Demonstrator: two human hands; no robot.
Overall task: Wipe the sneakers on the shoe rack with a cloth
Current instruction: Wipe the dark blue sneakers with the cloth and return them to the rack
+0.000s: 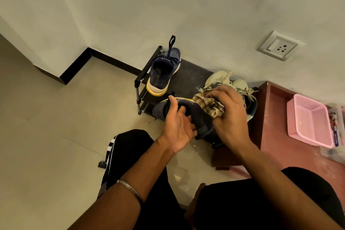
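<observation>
My left hand [178, 121] grips a dark blue sneaker [197, 115] at its heel end, thumb over the collar, held just in front of the black shoe rack [188, 78]. My right hand [228, 115] holds a crumpled patterned beige cloth [206, 103] pressed against the sneaker's upper. A second blue sneaker [163, 73] with a yellow and white sole stands on the rack's top left. A pair of pale grey-white sneakers [237, 84] sits on the rack's right, partly hidden behind my right hand.
A pink plastic basket [309, 119] rests on a reddish wooden surface [276, 147] at the right, close to the rack. A wall socket [280, 45] is above. Beige tiled floor [56, 136] spreads to the left. My knees in dark trousers fill the bottom.
</observation>
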